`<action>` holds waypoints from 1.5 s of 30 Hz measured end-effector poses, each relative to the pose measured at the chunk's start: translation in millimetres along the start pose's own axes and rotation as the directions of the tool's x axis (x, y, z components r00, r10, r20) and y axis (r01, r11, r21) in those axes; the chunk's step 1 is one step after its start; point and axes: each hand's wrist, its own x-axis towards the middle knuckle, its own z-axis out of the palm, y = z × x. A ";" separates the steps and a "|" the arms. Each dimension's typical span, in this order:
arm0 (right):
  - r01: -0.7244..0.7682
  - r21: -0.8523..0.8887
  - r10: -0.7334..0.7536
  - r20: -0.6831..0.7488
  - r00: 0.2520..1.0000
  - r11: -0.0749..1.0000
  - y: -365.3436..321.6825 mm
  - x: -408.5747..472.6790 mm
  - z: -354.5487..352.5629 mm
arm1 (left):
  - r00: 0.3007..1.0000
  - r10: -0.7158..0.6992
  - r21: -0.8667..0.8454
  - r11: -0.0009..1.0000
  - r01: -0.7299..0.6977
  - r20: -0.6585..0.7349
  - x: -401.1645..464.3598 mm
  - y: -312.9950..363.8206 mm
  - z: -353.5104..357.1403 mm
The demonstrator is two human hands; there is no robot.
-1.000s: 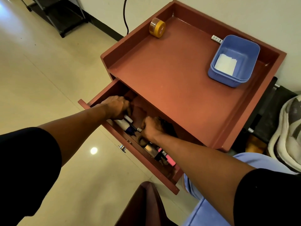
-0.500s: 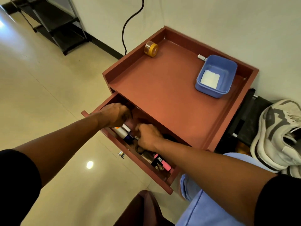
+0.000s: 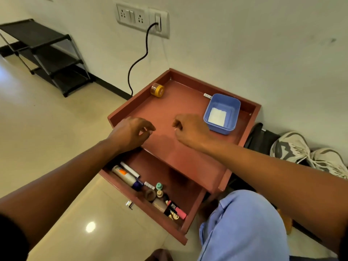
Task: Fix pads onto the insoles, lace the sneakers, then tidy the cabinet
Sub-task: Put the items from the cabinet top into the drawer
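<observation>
The red-brown cabinet stands against the wall with its drawer pulled out. Along the drawer's front lie a white tube, a marker, small bottles and a pink and black box. My left hand hovers over the cabinet top's front left, fingers loosely curled, holding nothing. My right hand hovers beside it near the middle, fingers curled in, nothing visible in it. A blue tub with white pads sits at the back right. Grey-white sneakers lie on the floor to the right.
A yellow-lidded jar lies on its side at the cabinet top's back left. A black cable runs from a wall socket down behind the cabinet. A black shoe rack stands far left. My blue-clad knee is by the drawer.
Both hands have come up out of the drawer and now hover over the cabinet top. The view has pulled back and tilted up, showing the wall socket.
</observation>
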 end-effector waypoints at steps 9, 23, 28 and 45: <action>-0.089 -0.137 0.065 -0.170 0.983 0.987 67.7 91.1 -29.7 | 0.981 -0.105 0.153 0.980 0.130 -0.162 103.7 -7.6 24.8; -0.295 -0.385 0.250 -0.162 0.954 0.875 121.5 171.8 -42.1 | 0.952 -0.244 0.205 0.938 0.280 -0.185 204.7 -42.3 48.5; -0.249 -0.551 0.223 -0.116 0.968 0.797 119.0 178.9 -33.7 | 0.976 -0.170 0.419 0.883 0.213 -0.139 208.3 -47.8 63.2; -0.163 -0.572 0.073 -0.178 0.981 0.804 101.7 177.5 -26.0 | 0.985 -0.014 0.457 0.885 0.092 -0.172 199.0 -65.6 47.3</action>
